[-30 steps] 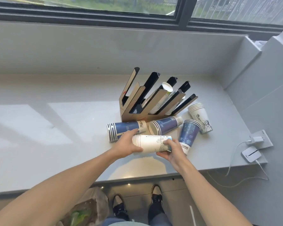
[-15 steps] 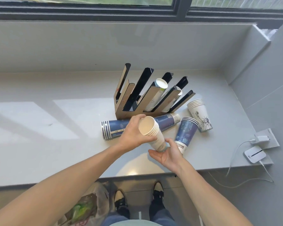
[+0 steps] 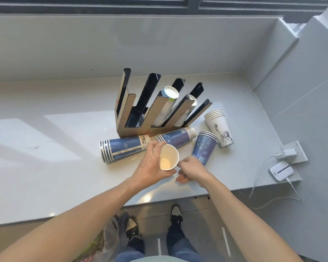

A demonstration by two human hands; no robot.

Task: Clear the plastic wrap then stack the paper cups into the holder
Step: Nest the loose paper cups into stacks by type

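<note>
The left hand (image 3: pixel 151 167) is wrapped around a stack of white paper cups (image 3: pixel 169 157), mouth turned up toward the camera, held just above the grey surface (image 3: pixel 45 176). The right hand (image 3: pixel 190 170) sits just beside it, fingers loosely curled under the stack's lower end; whether it grips anything I cannot tell. Beyond the hands stands the slotted cup holder (image 3: pixel 140 112), two slots holding white cups. Between it and the hands lie two blue cup stacks (image 3: pixel 125 148) on their sides. Farther right are another blue stack (image 3: pixel 204 147) and a Statue of Liberty stack (image 3: pixel 219 129).
</note>
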